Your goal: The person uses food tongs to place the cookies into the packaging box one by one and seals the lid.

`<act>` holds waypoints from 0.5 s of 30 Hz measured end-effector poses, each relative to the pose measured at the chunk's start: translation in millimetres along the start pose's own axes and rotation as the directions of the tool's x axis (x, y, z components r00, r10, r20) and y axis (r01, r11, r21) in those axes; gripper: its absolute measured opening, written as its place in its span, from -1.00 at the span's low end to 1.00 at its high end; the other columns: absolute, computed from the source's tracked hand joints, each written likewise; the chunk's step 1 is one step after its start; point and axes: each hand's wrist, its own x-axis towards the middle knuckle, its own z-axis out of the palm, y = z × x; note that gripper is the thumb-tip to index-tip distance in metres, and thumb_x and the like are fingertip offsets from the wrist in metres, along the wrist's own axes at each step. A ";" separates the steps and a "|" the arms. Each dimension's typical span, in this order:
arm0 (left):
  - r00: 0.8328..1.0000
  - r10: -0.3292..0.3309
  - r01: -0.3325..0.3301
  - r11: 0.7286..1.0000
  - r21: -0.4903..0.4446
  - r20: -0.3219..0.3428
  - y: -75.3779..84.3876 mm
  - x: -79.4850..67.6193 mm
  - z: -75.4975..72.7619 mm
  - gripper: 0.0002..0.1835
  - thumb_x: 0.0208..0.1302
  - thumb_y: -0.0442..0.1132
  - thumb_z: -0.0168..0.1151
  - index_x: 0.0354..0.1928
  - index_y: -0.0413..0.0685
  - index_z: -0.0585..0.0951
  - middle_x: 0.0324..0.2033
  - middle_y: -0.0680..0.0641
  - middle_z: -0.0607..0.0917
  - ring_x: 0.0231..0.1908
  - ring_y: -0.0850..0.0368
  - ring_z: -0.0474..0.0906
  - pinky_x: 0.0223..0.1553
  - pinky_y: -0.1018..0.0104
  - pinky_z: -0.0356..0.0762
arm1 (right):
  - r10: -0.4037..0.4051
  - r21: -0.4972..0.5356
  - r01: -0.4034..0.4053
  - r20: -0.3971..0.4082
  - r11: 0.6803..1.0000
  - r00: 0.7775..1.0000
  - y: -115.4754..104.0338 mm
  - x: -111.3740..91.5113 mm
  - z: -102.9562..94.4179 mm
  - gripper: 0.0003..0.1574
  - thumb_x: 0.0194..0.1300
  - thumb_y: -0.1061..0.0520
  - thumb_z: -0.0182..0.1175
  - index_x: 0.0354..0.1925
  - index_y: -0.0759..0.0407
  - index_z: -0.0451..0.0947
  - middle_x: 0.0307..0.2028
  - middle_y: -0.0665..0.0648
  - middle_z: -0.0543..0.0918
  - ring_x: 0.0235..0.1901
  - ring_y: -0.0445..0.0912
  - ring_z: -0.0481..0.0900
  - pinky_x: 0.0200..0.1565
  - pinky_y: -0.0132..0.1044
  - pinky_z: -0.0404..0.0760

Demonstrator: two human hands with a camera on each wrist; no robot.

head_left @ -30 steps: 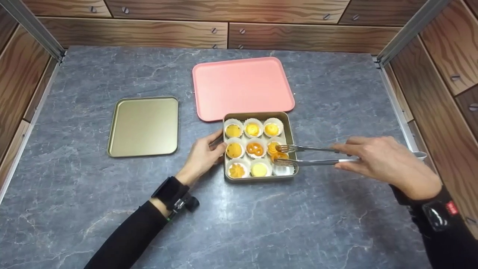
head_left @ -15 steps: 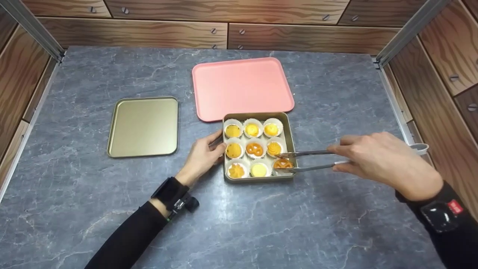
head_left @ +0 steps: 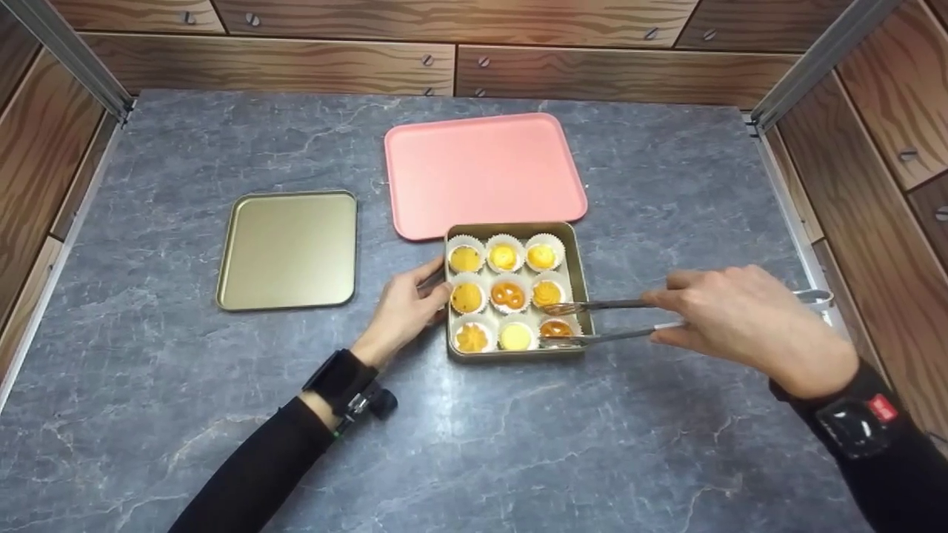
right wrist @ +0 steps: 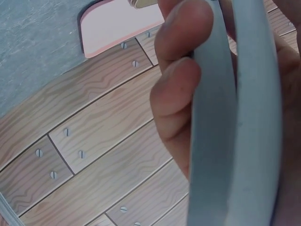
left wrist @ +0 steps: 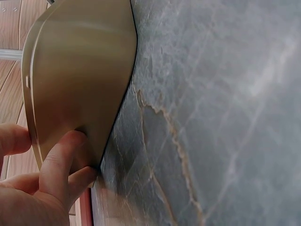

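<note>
A gold square tin (head_left: 511, 357) holds rows of white paper cups with small yellow and orange treats. My left hand (head_left: 404, 311) rests at the tin's left side; in the left wrist view its fingers (left wrist: 59, 162) touch the outer wall and another digit is at the rim. My right hand (head_left: 740, 322) grips metal tongs (head_left: 615, 303) from the right. Their tips are spread on either side of a glossy orange pretzel-shaped cookie (head_left: 555, 328) in the near-right cup. Whether they touch it is unclear. In the right wrist view, fingers (right wrist: 176, 89) wrap the tongs' grey handles (right wrist: 256, 113).
A pink tray (head_left: 485, 174) lies behind the tin, close to its back edge. The gold lid (head_left: 289, 252) lies to the left on the grey marbled table (head_left: 474, 459). Wood-patterned panels (head_left: 266, 63) border the back and sides.
The pretzel-shaped cookie has gone down into the near-right cup with the tongs, from between the two right-hand cups. The tong tips have moved slightly toward me. My left hand stays put.
</note>
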 end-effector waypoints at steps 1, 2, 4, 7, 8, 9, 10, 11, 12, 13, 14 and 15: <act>1.000 -0.002 0.002 1.000 0.002 -0.001 0.3 -0.1 -0.1 -0.31 0.48 -0.26 0.24 0.57 -0.08 0.25 0.47 -0.18 0.41 -0.06 0.07 0.71 -0.21 0.15 0.76 | 0.001 0.001 -0.001 0.000 1.000 1.000 0.3 -0.3 0.7 -0.49 -0.02 -0.14 0.63 -0.11 0.01 0.78 -0.47 -0.06 0.56 -0.69 -0.19 0.37 -0.75 -0.22 0.45; 1.000 -0.004 0.004 1.000 0.001 -0.001 0.4 -0.3 -0.2 -0.31 0.48 -0.26 0.24 0.57 -0.08 0.25 0.46 -0.18 0.42 -0.06 0.07 0.71 -0.20 0.17 0.76 | 0.003 0.004 -0.003 0.000 1.000 1.000 0.6 -0.8 1.5 -0.48 -0.01 -0.14 0.63 -0.10 0.02 0.78 -0.46 -0.06 0.56 -0.69 -0.19 0.37 -0.75 -0.22 0.45; 1.000 -0.005 0.005 1.000 0.001 -0.001 0.4 -0.6 -0.1 -0.31 0.48 -0.26 0.24 0.57 -0.08 0.25 0.45 -0.18 0.44 -0.10 0.07 0.71 -0.22 0.20 0.75 | 0.007 0.014 -0.007 -0.002 1.000 1.000 1.7 -2.7 3.9 -0.46 0.01 -0.15 0.62 -0.06 0.02 0.78 -0.44 -0.05 0.58 -0.68 -0.21 0.37 -0.73 -0.23 0.47; 1.000 -0.004 0.004 1.000 0.001 0.002 0.1 -1.1 0.0 -0.31 0.48 -0.26 0.24 0.57 -0.07 0.25 0.41 -0.18 0.49 -0.24 0.05 0.67 -0.33 0.28 0.71 | 0.017 0.040 -0.016 -0.033 0.999 0.999 5.4 -6.6 12.0 -0.42 0.07 -0.16 0.58 0.03 0.05 0.77 -0.41 -0.06 0.57 -0.66 -0.25 0.33 -0.71 -0.27 0.45; 1.000 -0.003 0.003 1.000 0.002 0.002 0.0 -1.2 0.0 -0.30 0.48 -0.26 0.24 0.57 -0.07 0.25 0.41 -0.18 0.49 -0.27 0.06 0.66 -0.36 0.31 0.70 | 0.025 0.053 -0.022 -0.055 0.998 0.998 7.1 -8.0 16.0 -0.40 0.09 -0.17 0.57 0.06 0.05 0.76 -0.41 -0.07 0.57 -0.66 -0.27 0.32 -0.71 -0.29 0.43; 1.000 0.000 0.000 1.000 0.008 0.002 0.0 -1.4 -0.1 -0.31 0.48 -0.26 0.24 0.57 -0.07 0.26 0.41 -0.18 0.50 -0.31 0.05 0.65 -0.39 0.33 0.68 | 0.035 0.070 -0.030 -0.080 0.997 0.996 9.0 -9.5 20.6 -0.38 0.11 -0.17 0.56 0.08 0.06 0.75 -0.40 -0.07 0.56 -0.65 -0.28 0.30 -0.70 -0.31 0.41; 1.000 0.004 -0.004 1.000 0.011 0.001 0.2 -1.7 -0.3 -0.31 0.48 -0.26 0.24 0.57 -0.08 0.26 0.40 -0.18 0.50 -0.34 0.05 0.64 -0.42 0.34 0.66 | 0.049 0.090 -0.040 -0.108 0.995 0.993 11.0 -10.9 25.7 -0.36 0.11 -0.17 0.55 0.11 0.06 0.74 -0.40 -0.08 0.56 -0.64 -0.29 0.29 -0.68 -0.33 0.39; 1.000 0.007 -0.007 1.000 0.011 0.001 0.5 -1.9 -0.3 -0.31 0.48 -0.26 0.24 0.57 -0.08 0.26 0.40 -0.19 0.50 -0.35 0.05 0.63 -0.43 0.35 0.66 | 0.068 0.115 -0.052 -0.137 0.992 0.988 13.0 -12.3 31.2 -0.35 0.11 -0.17 0.55 0.13 0.06 0.73 -0.39 -0.09 0.56 -0.63 -0.30 0.30 -0.67 -0.35 0.38; 1.000 0.012 -0.012 1.000 0.013 0.001 0.5 -1.9 -0.4 -0.32 0.48 -0.26 0.24 0.57 -0.09 0.26 0.41 -0.19 0.49 -0.34 0.06 0.65 -0.43 0.35 0.66 | 0.086 0.139 -0.062 -0.172 0.988 0.981 15.0 -13.9 37.3 -0.33 0.10 -0.16 0.55 0.14 0.06 0.72 -0.39 -0.09 0.57 -0.62 -0.30 0.31 -0.66 -0.36 0.38; 1.000 0.015 -0.015 1.000 0.013 0.002 0.7 -2.0 -0.5 -0.32 0.48 -0.26 0.24 0.56 -0.10 0.26 0.41 -0.20 0.49 -0.34 0.05 0.65 -0.43 0.35 0.66 | 0.107 0.166 -0.073 -0.203 0.983 0.973 16.8 -15.5 43.2 -0.31 0.09 -0.14 0.56 0.16 0.07 0.71 -0.38 -0.09 0.59 -0.60 -0.29 0.35 -0.64 -0.36 0.39; 1.000 0.016 -0.016 1.000 0.017 0.001 1.1 -2.2 -0.6 -0.32 0.48 -0.26 0.24 0.56 -0.10 0.27 0.41 -0.20 0.49 -0.33 0.05 0.65 -0.43 0.35 0.66 | 0.132 0.197 -0.087 -0.227 0.976 0.965 18.2 -17.0 49.0 -0.30 0.08 -0.11 0.57 0.17 0.08 0.70 -0.37 -0.08 0.61 -0.58 -0.28 0.38 -0.62 -0.36 0.42; 1.000 0.016 -0.016 1.000 0.018 0.000 1.3 -2.3 -0.7 -0.32 0.48 -0.26 0.24 0.56 -0.10 0.27 0.41 -0.20 0.48 -0.31 0.05 0.66 -0.42 0.34 0.67 | 0.164 0.231 -0.107 -0.242 0.967 0.956 19.3 -18.4 54.7 -0.29 0.08 -0.09 0.58 0.18 0.08 0.69 -0.37 -0.08 0.61 -0.57 -0.28 0.40 -0.60 -0.37 0.43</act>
